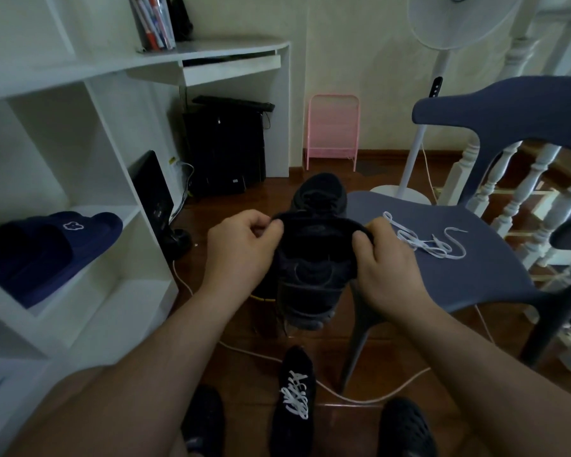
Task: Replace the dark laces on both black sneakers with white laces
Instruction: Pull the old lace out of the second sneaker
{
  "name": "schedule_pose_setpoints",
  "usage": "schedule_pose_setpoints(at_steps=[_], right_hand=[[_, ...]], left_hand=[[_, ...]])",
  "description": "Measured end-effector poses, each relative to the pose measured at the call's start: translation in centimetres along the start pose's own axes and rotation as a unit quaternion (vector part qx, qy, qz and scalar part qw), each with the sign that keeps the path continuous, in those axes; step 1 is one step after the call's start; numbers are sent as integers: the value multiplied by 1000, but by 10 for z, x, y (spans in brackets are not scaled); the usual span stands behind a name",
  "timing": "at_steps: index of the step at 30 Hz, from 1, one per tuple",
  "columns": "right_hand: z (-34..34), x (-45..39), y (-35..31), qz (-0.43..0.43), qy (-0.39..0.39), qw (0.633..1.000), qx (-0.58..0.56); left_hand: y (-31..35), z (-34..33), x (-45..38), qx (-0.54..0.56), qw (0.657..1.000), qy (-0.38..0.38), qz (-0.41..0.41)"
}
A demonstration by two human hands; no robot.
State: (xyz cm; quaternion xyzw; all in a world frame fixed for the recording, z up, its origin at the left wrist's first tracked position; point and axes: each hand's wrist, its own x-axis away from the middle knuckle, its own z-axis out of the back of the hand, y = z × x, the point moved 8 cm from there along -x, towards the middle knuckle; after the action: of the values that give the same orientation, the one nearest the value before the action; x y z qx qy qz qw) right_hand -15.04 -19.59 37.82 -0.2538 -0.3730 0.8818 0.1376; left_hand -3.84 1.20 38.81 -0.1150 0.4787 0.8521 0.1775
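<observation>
Our grip is double: our left hand (241,245) pinches the left edge of the collar of a black mesh sneaker (314,272), and our right hand (386,268) pinches the right edge, fingers curled over the rim. We hold this shoe in mid-air, heel end nearest us, between our forearms, just left of the slate-blue plastic chair (475,268). We cannot tell from here what lacing it carries.

A loose white flat lace (429,240) lies in a tangle on the chair seat, just right of our right hand and apart from it.

On the dark wooden floor (244,357), near us and below the held shoe, stands a second black sneaker already threaded with white laces (295,394). Beyond the held shoe, farther off, sits another black shoe with dark laces (320,192), beside the chair's far left corner.

At left, a white shelf unit (89,225) carries a pair of navy slide sandals (50,245). A white cable (360,397) trails across the floor at the near side. Far off, a pink wire rack (333,130) leans by the wall, with a white pedestal fan (419,153) to its right.
</observation>
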Motion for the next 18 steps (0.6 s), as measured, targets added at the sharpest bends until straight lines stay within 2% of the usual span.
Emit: schedule_pose_setpoints(at_steps=[2,4,6,8,10,12,15,18], right_hand=[[1,-4,7,-62,24,997,-50],[-2,-6,12,-104,33,990,-91],[-7,-8,16,-113,8,990,-87],[-11,-10,16,-103,-33,993,-53],[-9,-9,8,-80,-35,994,-59],[-2,-9,-8,-14,-2,999,-47],[-1,-6,-31,99,20,994,41],[-11,-6,-33,134,12,985,107]], left_hand=[[-6,3,-3,75,995,44,47],[-8,-4,0,146,985,45,78],[-5,-13,5,132,989,14,64],[-1,-15,9,67,998,-3,19],[0,-15,9,23,1000,-6,-17],[2,-15,9,-18,999,-8,-50],[13,-14,13,-67,993,1,-99],[23,-16,20,-73,989,-4,-130]])
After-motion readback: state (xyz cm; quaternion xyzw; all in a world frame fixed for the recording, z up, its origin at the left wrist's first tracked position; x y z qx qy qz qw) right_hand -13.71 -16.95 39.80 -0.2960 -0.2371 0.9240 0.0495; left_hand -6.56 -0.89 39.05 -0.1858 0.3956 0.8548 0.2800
